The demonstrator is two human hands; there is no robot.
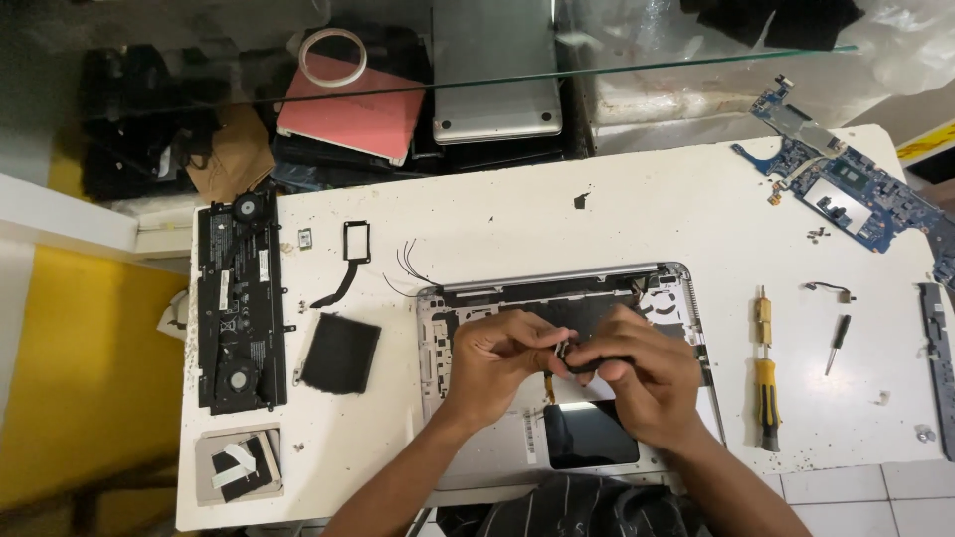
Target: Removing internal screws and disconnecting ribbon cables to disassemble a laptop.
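Both hands, left (pixel 497 353) and right (pixel 637 373), pinched shut on a small black part (pixel 569 353) over the open laptop (pixel 676 298), frame center. Orange ribbon (pixel 548 388) hanging below, could tear if yanked.

Between our fingers (pixel 557 348) sits a small dark part (pixel 563 350), too covered and too small for us to tell what it is. Our left hand (pixel 497 353) and right hand (pixel 637 373) hide the middle of the opened laptop shell (pixel 438 348) beneath the fingers, and a striped sleeve covers its near edge. Far right of the fingers, the blue circuit board (pixel 846 189) and a grey strip (pixel 937 358) run off the picture's edge. The specks near the screwdriver (pixel 766 398), right of the fingers, are too small to tell screws from crumbs. Beyond the fingers, glass glare blurs the stacked things.
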